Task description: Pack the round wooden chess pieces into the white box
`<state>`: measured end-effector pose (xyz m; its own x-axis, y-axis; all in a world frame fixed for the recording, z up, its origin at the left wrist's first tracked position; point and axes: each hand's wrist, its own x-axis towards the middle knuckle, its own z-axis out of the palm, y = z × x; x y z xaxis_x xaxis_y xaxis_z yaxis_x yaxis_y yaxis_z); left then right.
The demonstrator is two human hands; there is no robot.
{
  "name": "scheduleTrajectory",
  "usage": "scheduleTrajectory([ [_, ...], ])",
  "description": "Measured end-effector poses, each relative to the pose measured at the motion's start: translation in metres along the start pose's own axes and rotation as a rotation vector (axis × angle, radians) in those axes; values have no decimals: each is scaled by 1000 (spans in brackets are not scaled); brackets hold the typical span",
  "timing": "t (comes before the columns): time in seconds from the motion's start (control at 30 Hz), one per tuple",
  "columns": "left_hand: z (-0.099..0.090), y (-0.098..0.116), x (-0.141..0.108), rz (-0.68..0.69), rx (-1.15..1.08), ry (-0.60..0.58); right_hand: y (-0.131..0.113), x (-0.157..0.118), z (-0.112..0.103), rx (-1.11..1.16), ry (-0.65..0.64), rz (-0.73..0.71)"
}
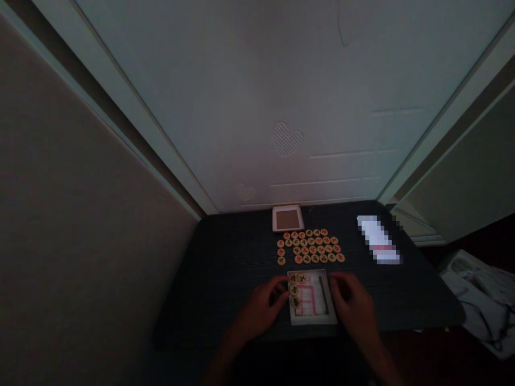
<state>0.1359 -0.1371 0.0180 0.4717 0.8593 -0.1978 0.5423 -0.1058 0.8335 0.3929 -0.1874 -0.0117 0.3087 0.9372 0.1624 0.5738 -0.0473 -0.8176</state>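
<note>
A shallow white box (314,320) lies near the front of the dark table. Inside it, several round Chinese chess pieces (295,290) line the left side and top left corner, over a sheet with pink lines. My left hand (263,305) has its thumb and curled fingers at the box's left rim. On the opposite rim, my right hand (354,303) holds the box in the same way. Behind the box, more Chinese chess pieces (313,250) with red or dark characters lie face up in uneven rows.
An open tray-like lid (288,219) with a brown inside stands at the table's back edge. A blurred-out white item (378,240) lies on the right of the table (225,268). A white panel with heart shapes (288,139) rises behind. Beyond the right edge sits a pale container (478,300) with cables.
</note>
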Motion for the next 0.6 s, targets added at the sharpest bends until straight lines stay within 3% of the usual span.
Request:
scheduleTrajectory([
  [0.13,0,2,1,-5,-10,28,11,3,-4,5,-6,44],
  [0.37,6,-4,9,-21,13,30,16,0,6,25,-88,82],
  [0.6,8,-9,12,-14,23,33,20,-2,11,25,-78,75],
])
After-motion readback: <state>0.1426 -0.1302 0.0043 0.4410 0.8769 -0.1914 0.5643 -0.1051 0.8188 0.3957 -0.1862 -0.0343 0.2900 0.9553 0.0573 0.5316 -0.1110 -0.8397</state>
